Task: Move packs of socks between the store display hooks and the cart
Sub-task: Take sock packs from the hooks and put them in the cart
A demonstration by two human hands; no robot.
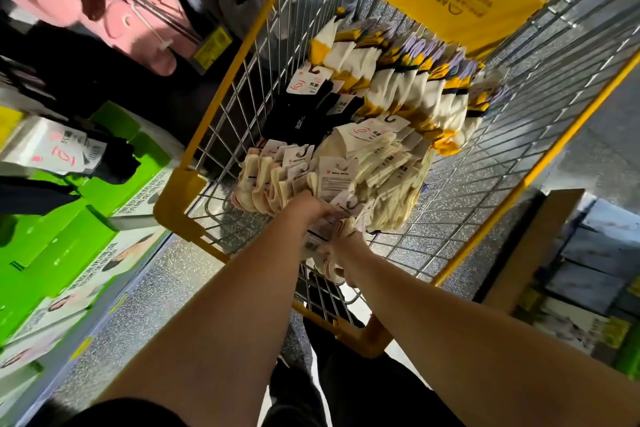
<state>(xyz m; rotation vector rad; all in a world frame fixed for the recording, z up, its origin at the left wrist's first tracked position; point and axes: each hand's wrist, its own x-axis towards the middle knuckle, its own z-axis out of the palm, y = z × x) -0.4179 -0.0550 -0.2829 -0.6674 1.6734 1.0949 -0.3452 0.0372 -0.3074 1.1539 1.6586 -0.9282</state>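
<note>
**stockroom_joe:** Both hands are down in the cart (221,114), right at the near end of the sock pile. Left hand (309,210) is curled onto the cream sock packs (277,180); right hand (341,248) grips a bunch just under and beside it (fingers mostly buried, so can't tell how tight).

**aisle9:** Which way to the hooks from there?

**stockroom_joe:** Display hooks (152,10) are well off up and to the left of both hands, past the cart's left wall. Left hand is nearer, I'd guess. The packs fan out with card headers pointing away from the hands, rows running ahead.
</note>
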